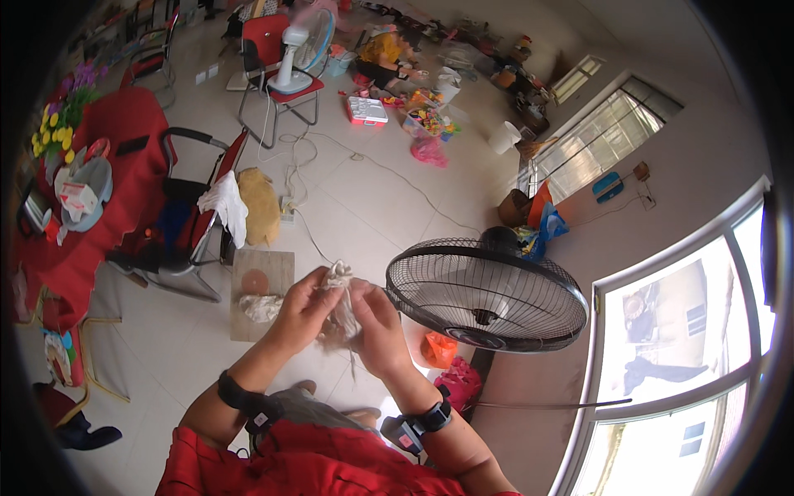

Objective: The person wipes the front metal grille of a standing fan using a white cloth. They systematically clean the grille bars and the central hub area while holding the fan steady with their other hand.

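Note:
Both my hands hold up a gathered bundle of whitish cloth point(340, 310) in front of me. My left hand point(308, 310) grips it from the left, with the thumb near its twisted top. From the right, my right hand point(377, 328) pinches the same bundle, and a thin strand hangs below. Beyond my left hand, a wooden board point(242, 332) lies on the tiled floor, bearing a crumpled whitish cloth point(260, 308) and a round reddish-brown mark or disc. What exactly the bundle is made of or wraps, I cannot tell.
A black caged fan point(490, 297) stands close on the right. Left are a chair draped with a white cloth point(227, 204) and a red-covered table point(118, 180). A power cord point(397, 180) crosses the floor. Farther off, a person point(381, 56) crouches near toy-filled tubs point(425, 122).

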Demonstrator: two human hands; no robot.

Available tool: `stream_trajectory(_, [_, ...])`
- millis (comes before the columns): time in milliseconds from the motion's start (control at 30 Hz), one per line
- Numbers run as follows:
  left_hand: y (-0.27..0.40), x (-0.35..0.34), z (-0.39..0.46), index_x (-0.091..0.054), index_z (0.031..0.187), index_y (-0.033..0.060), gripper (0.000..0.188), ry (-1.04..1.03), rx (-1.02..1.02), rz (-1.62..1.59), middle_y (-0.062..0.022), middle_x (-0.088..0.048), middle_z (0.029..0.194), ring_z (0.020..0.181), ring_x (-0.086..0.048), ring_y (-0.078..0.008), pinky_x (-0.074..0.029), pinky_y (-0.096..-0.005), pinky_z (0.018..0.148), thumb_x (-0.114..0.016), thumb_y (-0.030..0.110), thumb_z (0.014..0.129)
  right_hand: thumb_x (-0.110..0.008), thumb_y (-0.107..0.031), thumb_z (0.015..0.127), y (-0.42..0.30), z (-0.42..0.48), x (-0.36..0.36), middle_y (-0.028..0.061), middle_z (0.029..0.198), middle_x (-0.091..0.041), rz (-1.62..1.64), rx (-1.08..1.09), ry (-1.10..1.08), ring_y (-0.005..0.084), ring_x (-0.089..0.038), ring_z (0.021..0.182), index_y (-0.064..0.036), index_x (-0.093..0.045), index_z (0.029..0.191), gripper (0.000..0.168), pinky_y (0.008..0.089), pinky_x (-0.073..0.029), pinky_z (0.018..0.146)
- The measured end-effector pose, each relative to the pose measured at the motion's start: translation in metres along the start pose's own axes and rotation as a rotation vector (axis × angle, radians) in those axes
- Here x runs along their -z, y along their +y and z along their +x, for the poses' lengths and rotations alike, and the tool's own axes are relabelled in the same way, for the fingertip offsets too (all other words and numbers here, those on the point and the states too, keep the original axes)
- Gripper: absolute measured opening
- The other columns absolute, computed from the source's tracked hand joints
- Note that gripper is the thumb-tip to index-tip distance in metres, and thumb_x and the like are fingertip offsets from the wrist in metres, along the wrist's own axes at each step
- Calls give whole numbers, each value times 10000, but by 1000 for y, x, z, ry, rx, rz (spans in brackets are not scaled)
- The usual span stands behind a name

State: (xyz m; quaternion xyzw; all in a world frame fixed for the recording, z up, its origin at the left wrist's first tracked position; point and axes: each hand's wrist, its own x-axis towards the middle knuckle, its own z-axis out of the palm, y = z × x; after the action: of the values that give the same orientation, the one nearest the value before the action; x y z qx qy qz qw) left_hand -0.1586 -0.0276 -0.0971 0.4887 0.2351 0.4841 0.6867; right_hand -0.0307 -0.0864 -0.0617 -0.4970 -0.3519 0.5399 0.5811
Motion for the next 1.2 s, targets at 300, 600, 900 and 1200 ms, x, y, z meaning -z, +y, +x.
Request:
stream_trajectory(300, [-7,20,29,-564,957,86,101,118,-194,805,-94,-625,663,577,-637,-201,-451,-323,500,-610,173,933,-638,6,841,-137,-51,109,172,1159,-625,-1390,1128,686,282,-623,1015,53,-554,1203,375,387,-501,900])
stream_trajectory(600, [-32,-70,55,-472,921,81,237,-70,-635,1026,-75,-575,675,587,-600,-290,-463,-420,494,-667,159,812,-301,-488,1032,-191,-64,265,161,1249,-610,-1168,466,657,266,-559,1173,-41,-598,1283,593,383,-426,1001])
stream_trajectory(900, [-127,-28,67,-513,960,82,209,-46,-458,1097,-110,-590,748,670,-622,-316,-485,-423,570,-635,137,800,-304,-471,1033,-181,-71,263,147,1050,-687,-1077,537,730,236,-625,993,17,-659,1162,617,354,-455,931])
stream_trajectory(1200, [-177,7,50,-542,949,83,177,-444,-97,1340,-134,-649,692,595,-644,-347,-514,-463,521,-584,244,889,-330,-466,1030,-184,-64,255,145,1026,-690,-1047,504,769,228,-626,976,41,-665,1144,618,349,-453,923])
